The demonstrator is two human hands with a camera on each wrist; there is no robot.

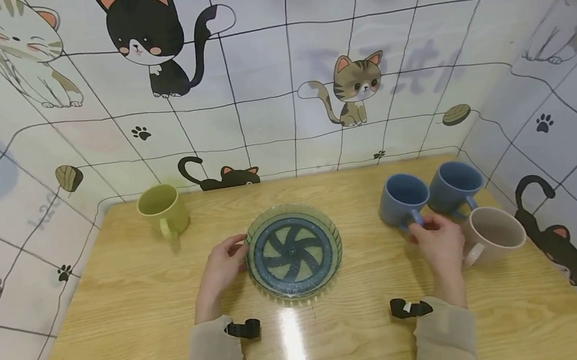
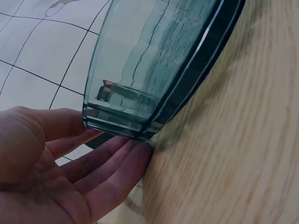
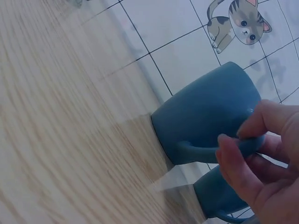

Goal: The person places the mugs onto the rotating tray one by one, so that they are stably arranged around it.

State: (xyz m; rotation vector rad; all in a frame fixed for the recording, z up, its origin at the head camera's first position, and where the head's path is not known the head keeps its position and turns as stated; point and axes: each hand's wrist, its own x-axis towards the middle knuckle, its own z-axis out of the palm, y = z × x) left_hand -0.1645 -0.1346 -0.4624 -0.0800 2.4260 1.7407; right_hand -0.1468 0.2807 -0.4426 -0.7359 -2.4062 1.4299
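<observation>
Near the middle of the table is a round, greenish clear glass dish with a blue pinwheel pattern in it. My left hand is at its left side, fingers loosely extended and fingertips right at the glass in the left wrist view. On the right, my right hand pinches the handle of a blue mug between thumb and fingers. The mug stands upright. A second blue mug stands just right of it, and a pale pinkish mug sits beside my right hand.
At the back left of the wooden table stands a yellow-green mug, handle towards me. Behind the table is a wall covering with cat drawings and grid lines, which also runs along both sides.
</observation>
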